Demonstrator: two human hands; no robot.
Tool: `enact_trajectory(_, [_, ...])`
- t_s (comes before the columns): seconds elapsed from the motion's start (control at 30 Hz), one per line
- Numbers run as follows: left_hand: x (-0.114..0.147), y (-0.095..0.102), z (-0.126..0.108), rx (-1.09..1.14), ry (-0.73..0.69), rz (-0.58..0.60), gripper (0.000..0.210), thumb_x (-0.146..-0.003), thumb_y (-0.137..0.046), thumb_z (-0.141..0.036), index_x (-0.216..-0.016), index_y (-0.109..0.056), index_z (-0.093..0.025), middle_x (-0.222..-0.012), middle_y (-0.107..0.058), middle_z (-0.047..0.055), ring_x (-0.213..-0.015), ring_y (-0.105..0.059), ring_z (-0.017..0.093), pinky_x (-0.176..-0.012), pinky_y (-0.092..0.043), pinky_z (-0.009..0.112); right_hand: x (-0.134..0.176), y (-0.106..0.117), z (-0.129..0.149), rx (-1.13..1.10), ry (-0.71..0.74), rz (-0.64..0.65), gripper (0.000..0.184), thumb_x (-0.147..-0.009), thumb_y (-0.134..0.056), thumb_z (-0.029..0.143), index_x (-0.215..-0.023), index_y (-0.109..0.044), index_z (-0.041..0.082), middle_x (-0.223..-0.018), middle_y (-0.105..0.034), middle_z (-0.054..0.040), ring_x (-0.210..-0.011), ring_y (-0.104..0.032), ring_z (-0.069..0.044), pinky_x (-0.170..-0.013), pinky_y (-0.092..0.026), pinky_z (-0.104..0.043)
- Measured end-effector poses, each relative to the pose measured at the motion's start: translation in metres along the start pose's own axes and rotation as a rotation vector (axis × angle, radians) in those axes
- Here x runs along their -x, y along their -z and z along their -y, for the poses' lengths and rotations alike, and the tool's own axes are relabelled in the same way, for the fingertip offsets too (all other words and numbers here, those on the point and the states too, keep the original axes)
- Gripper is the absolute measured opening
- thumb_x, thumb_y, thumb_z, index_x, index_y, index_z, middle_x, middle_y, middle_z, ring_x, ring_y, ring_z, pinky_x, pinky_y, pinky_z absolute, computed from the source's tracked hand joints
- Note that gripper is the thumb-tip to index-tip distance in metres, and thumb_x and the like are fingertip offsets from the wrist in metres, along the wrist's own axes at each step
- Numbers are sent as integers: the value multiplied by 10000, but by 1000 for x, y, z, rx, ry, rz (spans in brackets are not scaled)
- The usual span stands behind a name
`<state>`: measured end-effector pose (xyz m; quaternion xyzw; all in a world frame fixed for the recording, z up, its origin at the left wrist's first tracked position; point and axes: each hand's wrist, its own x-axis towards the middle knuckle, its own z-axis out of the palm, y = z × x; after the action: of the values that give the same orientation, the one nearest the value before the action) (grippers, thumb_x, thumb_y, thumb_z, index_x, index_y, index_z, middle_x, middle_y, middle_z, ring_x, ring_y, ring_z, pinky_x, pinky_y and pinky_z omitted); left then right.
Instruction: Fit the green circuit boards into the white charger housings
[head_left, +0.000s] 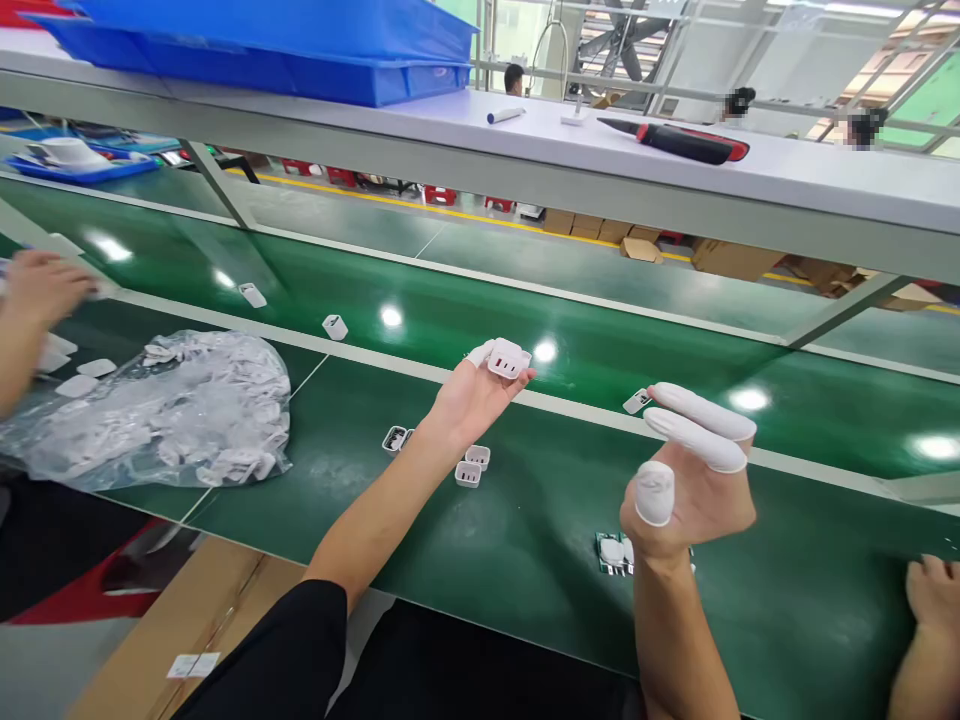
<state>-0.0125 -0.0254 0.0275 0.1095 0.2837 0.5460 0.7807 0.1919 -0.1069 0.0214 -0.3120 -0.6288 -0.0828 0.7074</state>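
Note:
My left hand (474, 395) is closed on a white charger housing (508, 360), whose face shows a red port and two narrow slots. My right hand (697, 470) is open, with white finger cots on the thumb and two fingers, and nothing shows in it. Just beyond its fingertips lies another white housing (637, 401) with parts inside; whether they touch I cannot tell. Under my left forearm are two open white housings (468, 474) and a filled one (394, 439). Green circuit boards with white blocks (612, 552) lie beside my right wrist, partly hidden by it.
A clear bag of white parts (217, 405) lies at left, near a co-worker's hand (45, 290). Another person's hand (934, 595) rests at right. Single housings (335, 326) sit farther back on the green surface. A shelf (540, 140) with blue trays (300, 75) spans above.

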Motion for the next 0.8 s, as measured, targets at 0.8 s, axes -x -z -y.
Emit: enact_trajectory(0.8, [-133,191,-126,-1775,-577,-545,262,-929,-720,-164,-1142,-570,-186,-1229,-628,150,-1127,-670,296,-1031,-553,442,1,1,-4,13,38,-17,183,-961,-766,361,-1101,-854,284,-1056,-801,-99,-976,-760,-355,-837,-612,-588])
